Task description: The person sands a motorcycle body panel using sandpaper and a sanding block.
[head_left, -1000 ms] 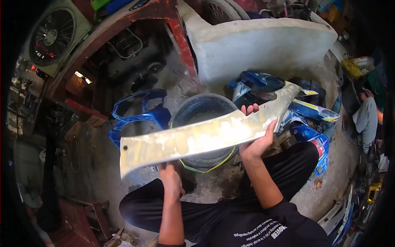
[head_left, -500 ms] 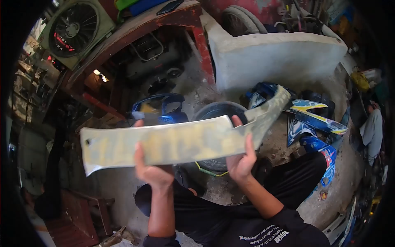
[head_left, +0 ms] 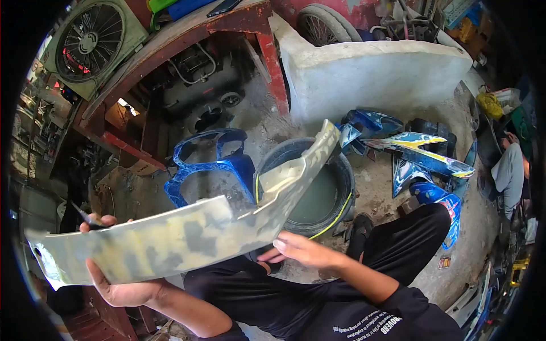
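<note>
A long, curved motorcycle body panel (head_left: pixel 187 241), patchy grey and pale yellow, stretches slantwise across my view, its narrow end raised at the right. My left hand (head_left: pixel 128 290) grips its wide left end, thumb on the face and fingertips over the upper edge. Beside those fingertips a small dark pointed thing shows; I cannot make out what it is. At the panel's lower edge is my right hand (head_left: pixel 310 251), fingers stretched out to the left, fingertips touching or very near the edge. Behind the panel stands a black tub (head_left: pixel 348 196) with cloudy water.
A blue motorcycle fairing frame (head_left: pixel 239 165) lies on the floor left of the tub. Several blue, white and yellow fairing pieces (head_left: pixel 421 150) lie to the right. A low white wall (head_left: pixel 375 77), a red-brown wooden bench (head_left: pixel 170 45) and a large fan (head_left: pixel 88 42) stand farther back.
The panel has shifted left and tilted, its right end now higher. My left hand moved left with it. My right hand went from gripping across the panel to its lower edge, fingers extended.
</note>
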`<state>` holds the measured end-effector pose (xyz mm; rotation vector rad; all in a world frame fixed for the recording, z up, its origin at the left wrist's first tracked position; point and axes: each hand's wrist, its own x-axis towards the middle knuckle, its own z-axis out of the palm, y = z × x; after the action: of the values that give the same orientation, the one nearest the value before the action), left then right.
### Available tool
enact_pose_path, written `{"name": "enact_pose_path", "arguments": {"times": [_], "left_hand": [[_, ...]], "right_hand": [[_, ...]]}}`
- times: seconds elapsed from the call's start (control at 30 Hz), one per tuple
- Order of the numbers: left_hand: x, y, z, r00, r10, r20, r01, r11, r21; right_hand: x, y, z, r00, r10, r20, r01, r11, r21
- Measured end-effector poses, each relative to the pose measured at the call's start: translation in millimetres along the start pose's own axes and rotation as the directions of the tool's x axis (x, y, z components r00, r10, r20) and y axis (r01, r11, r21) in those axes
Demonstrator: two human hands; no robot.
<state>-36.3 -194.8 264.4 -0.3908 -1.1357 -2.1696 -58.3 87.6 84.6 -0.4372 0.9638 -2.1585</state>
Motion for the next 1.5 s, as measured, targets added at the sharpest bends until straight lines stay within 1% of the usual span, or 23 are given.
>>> {"name": "enact_pose_path", "arguments": {"times": [0.03, 0.1, 0.17, 0.23, 0.3, 0.37, 0.43, 0.5, 0.6, 0.67, 0.7, 0.77, 0.8, 0.83, 0.9, 0.97, 1.03, 1.07, 1.13, 1.23, 1.3, 1.43, 1.5], "left_hand": [[2.2, 6.4, -3.9, 0.999, 0.025, 0.029, -0.026, 1.0, 0.008], [4.8, 19.9, -17.1, 0.999, 0.019, 0.028, -0.019, 1.0, 0.019], [4.7, 21.5, -26.7, 0.995, -0.013, 0.096, 0.016, 0.999, -0.03], [3.7, -6.5, -15.1, 0.998, 0.037, 0.045, -0.04, 0.996, 0.081], [-0.2, -31.1, -0.4, 0.995, -0.048, 0.087, 0.05, 0.998, -0.023], [-6.8, -50.8, 14.7, 0.983, -0.146, 0.11, 0.158, 0.981, -0.116], [-14.0, -68.6, 18.3, 0.982, -0.184, -0.037, 0.181, 0.98, -0.087], [-15.4, -82.9, 32.4, 0.948, -0.256, -0.19, 0.241, 0.965, -0.1], [-18.7, -92.5, 41.5, 0.918, -0.263, -0.298, 0.249, 0.965, -0.086], [-17.7, -97.1, 43.1, 0.889, -0.274, -0.368, 0.269, 0.961, -0.065], [-17.6, -97.8, 37.8, 0.887, -0.272, -0.374, 0.268, 0.961, -0.063], [-16.9, -100.7, 24.7, 0.93, -0.318, -0.183, 0.287, 0.941, -0.176], [-15.1, -102.5, 26.2, 0.962, -0.262, -0.079, 0.244, 0.951, -0.188], [-15.3, -102.1, 28.4, 0.959, -0.271, -0.081, 0.252, 0.948, -0.193], [-14.7, -100.9, 31.7, 0.953, -0.276, -0.12, 0.257, 0.954, -0.154], [-15.4, -101.5, 26.3, 0.952, -0.297, -0.067, 0.284, 0.945, -0.159], [-13.9, -99.3, 32.6, 0.932, -0.336, -0.136, 0.313, 0.935, -0.163], [-14.2, -100.2, 31.0, 0.931, -0.338, -0.14, 0.315, 0.935, -0.166], [-15.2, -100.9, 26.7, 0.932, -0.341, -0.122, 0.318, 0.932, -0.173], [-14.0, -100.3, 30.9, 0.922, -0.319, -0.22, 0.302, 0.947, -0.108], [-15.4, -100.5, 23.8, 0.924, -0.338, -0.178, 0.323, 0.94, -0.108], [-19.6, -94.4, 14.6, 0.904, -0.416, -0.098, 0.401, 0.905, -0.144], [-20.5, -94.8, 15.5, 0.895, -0.425, -0.133, 0.407, 0.902, -0.14]], "right_hand": [[-4.9, -11.8, -10.4, 0.995, 0.1, 0.028, -0.09, 0.962, -0.257], [-13.4, -68.1, -11.1, 0.948, 0.317, -0.039, -0.302, 0.849, -0.433], [-19.8, -126.3, -11.1, 0.914, 0.406, 0.025, -0.336, 0.787, -0.517], [-15.8, -157.0, -5.7, 0.985, 0.174, 0.003, -0.141, 0.805, -0.577], [13.5, -170.7, 30.0, 0.973, -0.21, -0.096, 0.113, 0.797, -0.593], [60.3, -167.5, 42.3, 0.923, -0.384, 0.041, 0.279, 0.591, -0.757], [102.9, -154.8, 54.5, 0.892, -0.432, 0.134, 0.374, 0.538, -0.755], [135.9, -144.4, 64.9, 0.962, -0.222, 0.156, 0.267, 0.666, -0.697], [157.3, -138.2, 74.6, 0.953, -0.231, 0.194, 0.3, 0.658, -0.691], [163.2, -135.3, 74.1, 0.862, -0.463, 0.208, 0.451, 0.512, -0.731], [161.4, -138.1, 71.6, 0.864, -0.458, 0.209, 0.45, 0.516, -0.729], [153.7, -148.6, 61.9, 0.656, -0.635, 0.409, 0.515, -0.019, -0.857], [152.3, -150.4, 57.5, 0.71, -0.572, 0.412, 0.506, 0.007, -0.863], [152.5, -150.6, 52.7, 0.716, -0.57, 0.404, 0.497, 0.01, -0.868], [153.9, -149.6, 41.8, 0.85, -0.382, 0.362, 0.447, 0.16, -0.88], [153.7, -145.8, 41.0, 0.841, -0.415, 0.348, 0.453, 0.187, -0.872], [151.7, -143.4, 45.1, 0.788, -0.545, 0.285, 0.53, 0.365, -0.766], [150.3, -144.2, 45.0, 0.791, -0.542, 0.284, 0.526, 0.367, -0.767], [145.1, -147.7, 45.1, 0.669, -0.597, 0.444, 0.565, 0.02, -0.825], [126.3, -161.2, 45.7, 0.633, -0.622, 0.46, 0.55, -0.057, -0.834], [113.0, -158.6, 31.9, 0.595, -0.659, 0.461, 0.559, -0.072, -0.826], [66.4, -116.5, -0.5, 0.608, -0.773, 0.18, 0.373, 0.078, -0.924], [42.7, -75.9, -14.7, 0.668, -0.744, -0.017, 0.205, 0.206, -0.957]]}}
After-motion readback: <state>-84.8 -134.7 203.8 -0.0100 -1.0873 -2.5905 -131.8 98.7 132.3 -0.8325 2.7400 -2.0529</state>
